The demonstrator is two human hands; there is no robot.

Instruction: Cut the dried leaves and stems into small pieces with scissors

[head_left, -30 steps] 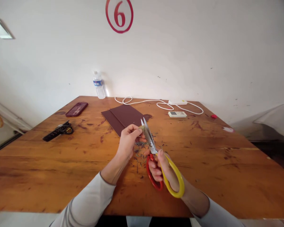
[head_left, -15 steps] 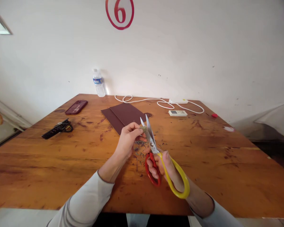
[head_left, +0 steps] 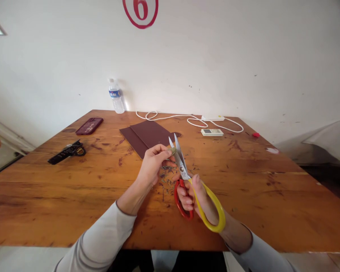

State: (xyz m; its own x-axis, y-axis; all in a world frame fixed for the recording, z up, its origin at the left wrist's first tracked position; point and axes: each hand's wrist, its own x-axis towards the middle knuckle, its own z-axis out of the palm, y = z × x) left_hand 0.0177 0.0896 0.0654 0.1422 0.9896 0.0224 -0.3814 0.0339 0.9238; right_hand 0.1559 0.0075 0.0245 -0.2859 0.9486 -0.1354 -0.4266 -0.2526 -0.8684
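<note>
Between the thumb and fingertips of my left hand (head_left: 154, 163) is a small greenish piece (head_left: 173, 150), right beside the scissor blades. My right hand (head_left: 197, 196) is wrapped round the scissors (head_left: 181, 169), which have one red and one yellow handle. Their blades point away from me and stand slightly apart. Small dark clippings (head_left: 167, 180) lie scattered on the wooden table (head_left: 87, 196) below both hands. Just beyond my left hand, two dark maroon sheets (head_left: 151, 134) overlap on the table.
At the left lie a maroon phone (head_left: 89, 125) and a black clip-like object (head_left: 66, 152). A water bottle (head_left: 116, 97) stands by the wall. A white cable (head_left: 172, 116), a power strip (head_left: 213, 118) and a white remote-like device (head_left: 212, 132) are at the back.
The whole view has shifted slightly, so things appear a little higher. The scissor blades are a bit closer together. My left hand still pinches the greenish piece.
</note>
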